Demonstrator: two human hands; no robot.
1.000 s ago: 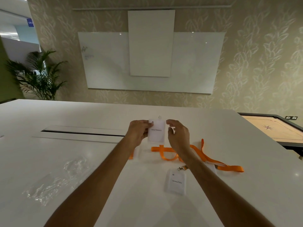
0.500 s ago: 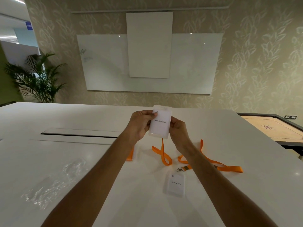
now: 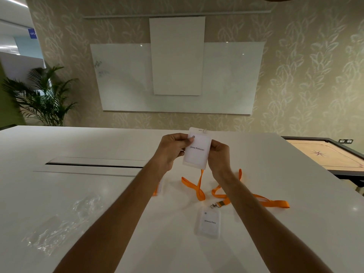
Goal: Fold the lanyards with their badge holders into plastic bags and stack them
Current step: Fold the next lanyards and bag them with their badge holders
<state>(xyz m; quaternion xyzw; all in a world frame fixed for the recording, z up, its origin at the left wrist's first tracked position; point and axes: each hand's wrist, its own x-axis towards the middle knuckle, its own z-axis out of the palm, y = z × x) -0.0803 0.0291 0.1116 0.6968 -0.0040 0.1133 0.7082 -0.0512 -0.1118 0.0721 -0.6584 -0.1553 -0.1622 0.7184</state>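
I hold a white badge holder [image 3: 197,152] upright above the table, my left hand [image 3: 171,149] pinching its left edge and my right hand [image 3: 218,154] its right edge. Its orange lanyard [image 3: 198,186] hangs from behind it down onto the table. A second badge holder [image 3: 207,224] lies flat nearer to me, clipped to another orange lanyard [image 3: 273,202] that trails right. Clear plastic bags [image 3: 65,219] lie crumpled at the left. A bagged item with orange inside [image 3: 158,187] peeks out from behind my left forearm.
The white table [image 3: 295,233] has a long cable slot [image 3: 94,164] at the back left. A carrom board table [image 3: 331,156] stands to the right past the table edge. A potted palm [image 3: 41,99] and a wall whiteboard [image 3: 177,75] are behind.
Both hands lifted the badge holder off the table and closed in on its edges; its lanyard rose with it and now hangs below.
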